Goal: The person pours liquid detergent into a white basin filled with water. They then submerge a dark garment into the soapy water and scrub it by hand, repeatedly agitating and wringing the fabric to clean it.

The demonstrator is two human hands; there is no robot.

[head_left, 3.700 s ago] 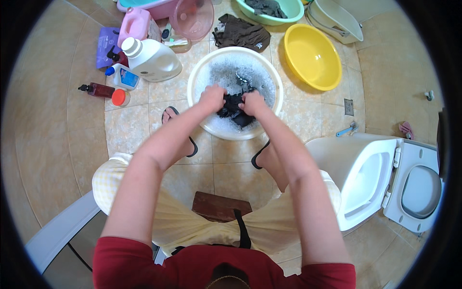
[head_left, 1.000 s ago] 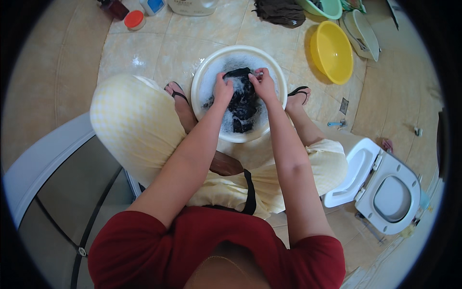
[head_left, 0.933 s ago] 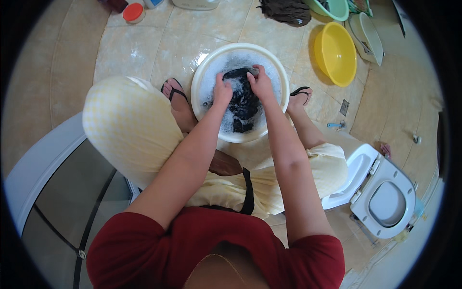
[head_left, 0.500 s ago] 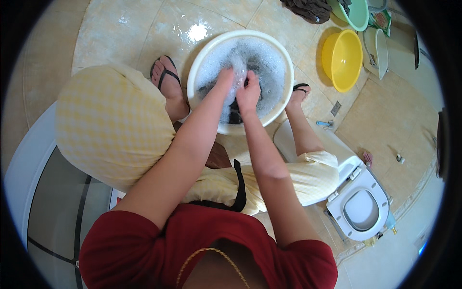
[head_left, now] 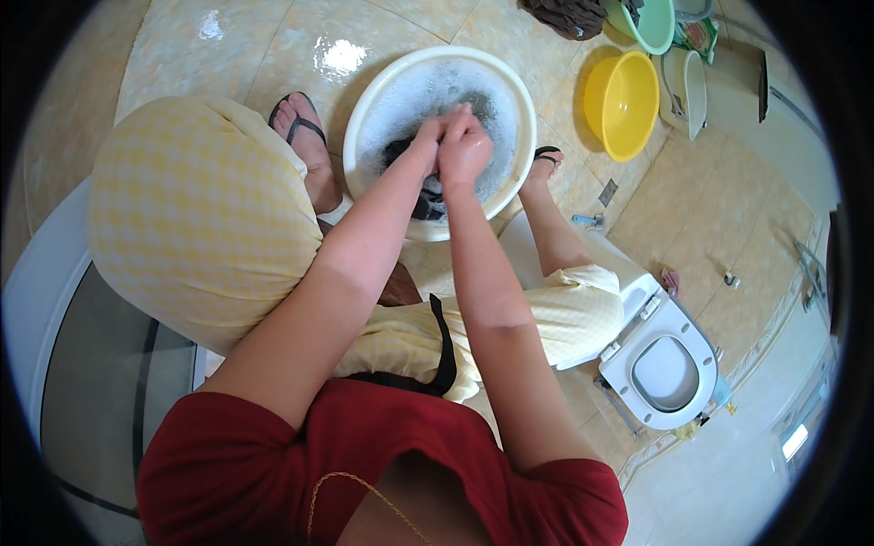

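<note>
A round white basin (head_left: 350, 136) of sudsy water stands on the floor between my feet. Black wet cloth (head_left: 428, 205) lies in the suds, bunched beneath my wrists and out to the left. Over the middle of the basin my hands are pressed together. My left hand (head_left: 431, 138) is closed, its fingers mostly tucked behind the right one. My right hand (head_left: 465, 150) forms a fist against it. The dark cloth comes up under both hands, and the part inside their grip is hidden.
At the far right sit a yellow basin (head_left: 622, 105), a green basin (head_left: 654, 27) with dark cloth and a heap of dark brown cloth (head_left: 566, 14). A toilet (head_left: 657, 373) with its lid up stands to my right. Light glints off the tiled floor (head_left: 282, 55).
My hands have closed together, the right now a fist against the left. White foam no longer heaps between them. More black cloth shows at the left. The whole view has shifted slightly.
</note>
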